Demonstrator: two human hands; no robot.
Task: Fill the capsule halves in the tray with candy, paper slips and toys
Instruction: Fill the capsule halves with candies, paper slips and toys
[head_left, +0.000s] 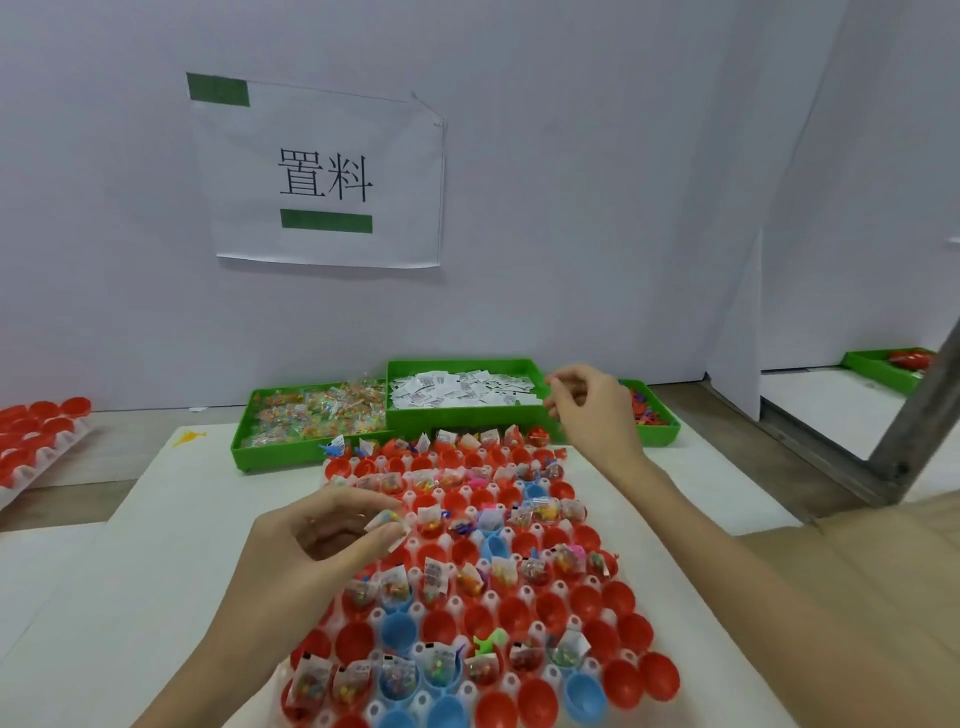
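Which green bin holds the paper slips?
The middle green bin, filled with white paper slips. The left bin holds clear-wrapped candy; the right bin, partly behind the right hand, holds small coloured toys.

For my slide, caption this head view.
Left hand holds candy packets over the capsule tray; right hand reaches toward the green bins.

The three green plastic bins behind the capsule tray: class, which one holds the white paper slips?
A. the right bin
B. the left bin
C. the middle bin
C: the middle green plastic bin is filled with white paper slips, while the left bin holds clear-wrapped candy packets.
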